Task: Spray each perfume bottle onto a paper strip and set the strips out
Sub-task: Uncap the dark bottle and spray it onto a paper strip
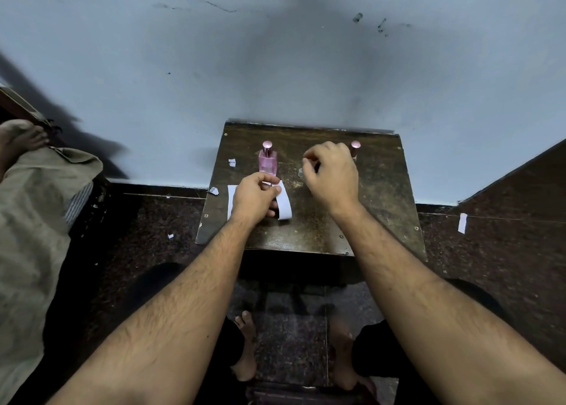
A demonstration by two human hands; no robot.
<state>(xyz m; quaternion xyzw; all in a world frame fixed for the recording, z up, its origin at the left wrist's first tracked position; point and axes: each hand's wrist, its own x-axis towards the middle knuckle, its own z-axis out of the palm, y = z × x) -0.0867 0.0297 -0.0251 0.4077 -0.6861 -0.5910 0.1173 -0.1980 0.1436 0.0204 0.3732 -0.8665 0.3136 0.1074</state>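
Bare forearms fill the near view, reaching over dark-clad knees and bare feet on a speckled stone floor (291,337) toward a small, scuffed brown worktop (321,230) set against a pale blue wall. The left hand (252,197) rests low on the worktop, its fingers (272,187) pinched on a white paper strip (284,204) that curls over them; another white piece (232,200) lies flat just beside that hand. The right hand (332,174) hovers curled between the two bottles; whether its fingers grip anything I cannot tell. A square pink glass perfume bottle (268,159) with a glossy rounded cap stands upright behind the left hand; a second bottle (355,148) is mostly hidden behind the right. It looks like a strip is being readied; next, a bottle must be uncapped and aimed at the paper. Torn scraps litter the floor.
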